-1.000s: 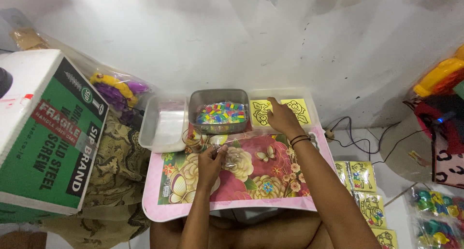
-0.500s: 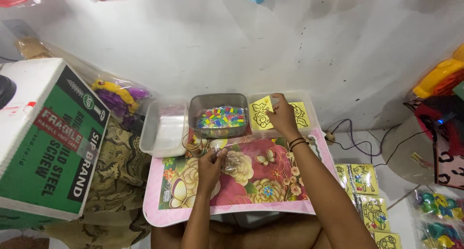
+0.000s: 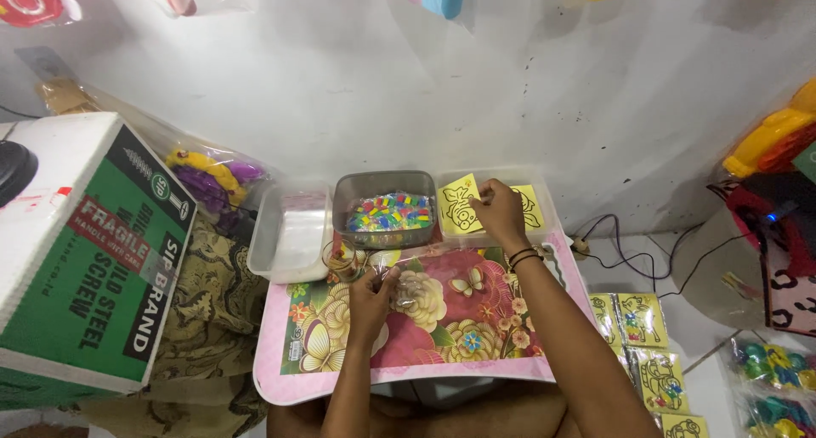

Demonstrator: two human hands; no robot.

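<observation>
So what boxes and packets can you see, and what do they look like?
Cardboard box: far left, big, white top, green side with a red label.
Clear packet: held in the left hand over the flowery tray.
Yellow picture cards in packets: right, on the floor.
Yellow card: in the right hand.

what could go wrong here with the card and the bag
The right hand pinches the yellow card by one corner, tilted over its tray; it could bend or slip. The left hand holds a thin clear bag right beside the grey tub of coloured pieces; a snag might tip some out.
</observation>
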